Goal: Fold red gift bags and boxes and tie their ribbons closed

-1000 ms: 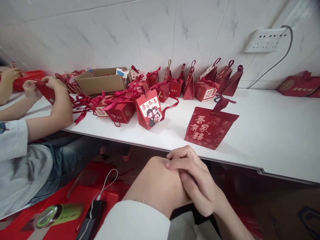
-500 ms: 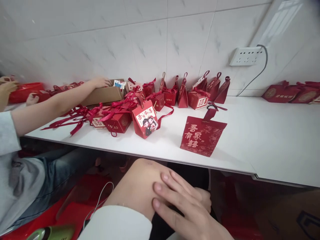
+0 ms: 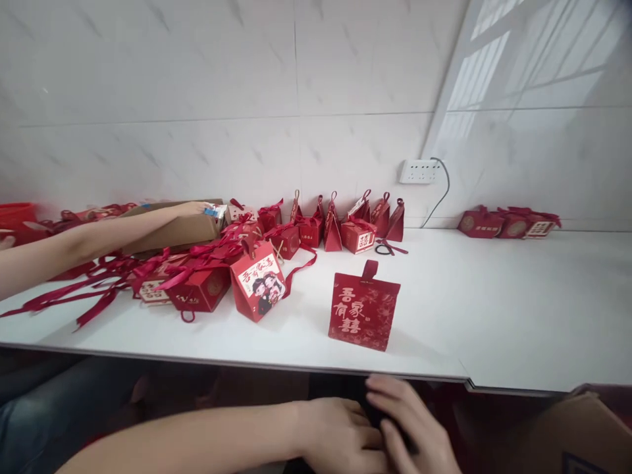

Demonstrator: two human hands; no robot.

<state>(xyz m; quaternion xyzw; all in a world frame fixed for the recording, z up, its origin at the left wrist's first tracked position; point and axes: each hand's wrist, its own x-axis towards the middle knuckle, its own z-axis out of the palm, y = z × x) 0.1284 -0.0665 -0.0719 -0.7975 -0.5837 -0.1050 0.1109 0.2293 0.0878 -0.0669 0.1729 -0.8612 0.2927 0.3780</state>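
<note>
While both hands lie low, a red gift box (image 3: 364, 311) stands near the edge

As it stands on the white surface (image 3: 498, 309), just beyond the person's hands and touched by neither, the box looks like folded card: probably light, fairly stiff, yet easily dented by a squeeze. Its smooth face might slip a little. The strap (image 3: 370, 269) on top seems the natural hold, or else the side edges, taken gently. The left hand (image 3: 338, 434) has its fingers bent and close together; whether they pinch anything, I cannot tell. The right hand (image 3: 417, 421), blurred, has its fingers loosely parted.
</note>
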